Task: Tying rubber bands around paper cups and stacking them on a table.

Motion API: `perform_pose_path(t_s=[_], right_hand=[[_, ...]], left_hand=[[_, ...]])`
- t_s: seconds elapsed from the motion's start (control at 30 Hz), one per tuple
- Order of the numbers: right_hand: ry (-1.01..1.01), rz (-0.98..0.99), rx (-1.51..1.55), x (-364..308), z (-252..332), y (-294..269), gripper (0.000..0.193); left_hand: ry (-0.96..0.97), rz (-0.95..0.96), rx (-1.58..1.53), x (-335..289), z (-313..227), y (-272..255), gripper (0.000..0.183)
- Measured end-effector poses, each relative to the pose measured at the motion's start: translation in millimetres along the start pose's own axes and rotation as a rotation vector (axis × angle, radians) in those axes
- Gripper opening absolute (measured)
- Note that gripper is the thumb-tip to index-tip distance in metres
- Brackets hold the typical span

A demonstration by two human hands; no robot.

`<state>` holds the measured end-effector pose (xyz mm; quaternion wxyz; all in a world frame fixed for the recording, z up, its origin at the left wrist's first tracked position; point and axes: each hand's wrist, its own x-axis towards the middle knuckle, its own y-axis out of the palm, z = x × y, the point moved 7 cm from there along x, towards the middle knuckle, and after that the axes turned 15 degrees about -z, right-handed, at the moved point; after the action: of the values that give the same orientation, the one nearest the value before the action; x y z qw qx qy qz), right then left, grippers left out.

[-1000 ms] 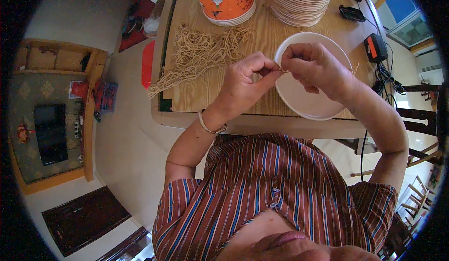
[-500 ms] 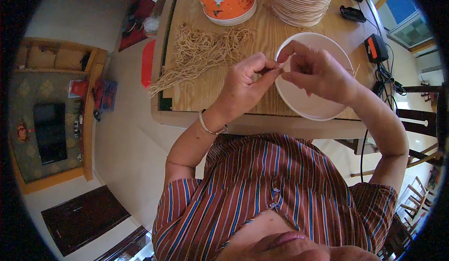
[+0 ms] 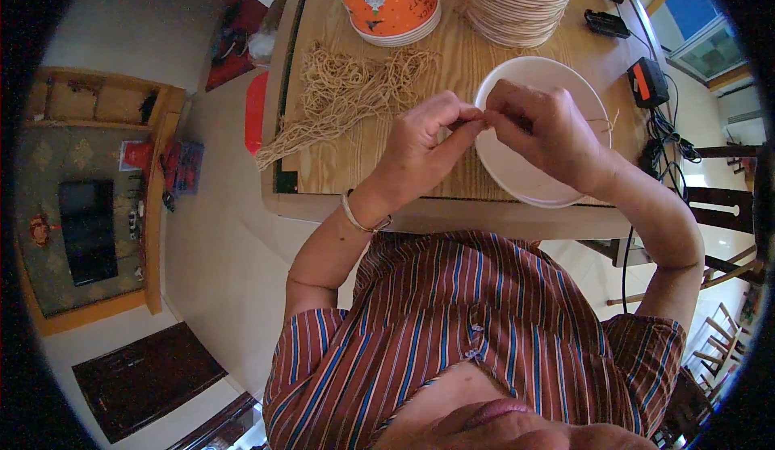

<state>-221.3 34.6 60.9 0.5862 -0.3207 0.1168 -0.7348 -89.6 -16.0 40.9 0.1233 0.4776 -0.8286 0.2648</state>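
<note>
Over the left rim of a white paper bucket, my left hand and my right hand meet at the fingertips. Both are closed in a pinch, and whatever lies between the fingers is too small to make out. The bucket's open mouth faces up toward me near the table's front edge. A thin piece of twine pokes out at its right rim. Left of the bucket lies a loose heap of tan twine, its strands trailing toward the table's left edge.
Behind the twine stands a stack of orange printed buckets. A tall stack of white-rimmed buckets rises at the back. Black adapters and tangled cables lie along the right edge of the wooden table. A red stool is beyond its left edge.
My right hand's fingers have drawn together from a more spread pose and now meet the left fingertips closely. The left hand has hardly moved.
</note>
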Motion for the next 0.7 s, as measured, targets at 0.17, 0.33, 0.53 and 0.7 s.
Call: perform_pose_path(t_s=[0.17,0.33,0.53,0.7], right_hand=[[0.356,0.134,0.146,-0.2,-17.7,6.1,0.015],[0.588,0.218,0.237,-4.9,-24.3,12.3,0.019],[0.610,0.203,0.272,-5.4,-24.0,11.7,0.019],[0.563,0.171,0.224,-3.5,-25.9,8.2,0.025]], left_hand=[[0.034,-0.004,0.033,0.1,-0.7,1.5,0.009],[-0.016,-0.065,0.008,-1.9,1.1,2.4,0.010],[-0.107,-0.102,-0.026,-5.1,8.2,3.0,0.014],[-0.040,-0.105,-0.002,-3.8,1.5,1.2,0.011]])
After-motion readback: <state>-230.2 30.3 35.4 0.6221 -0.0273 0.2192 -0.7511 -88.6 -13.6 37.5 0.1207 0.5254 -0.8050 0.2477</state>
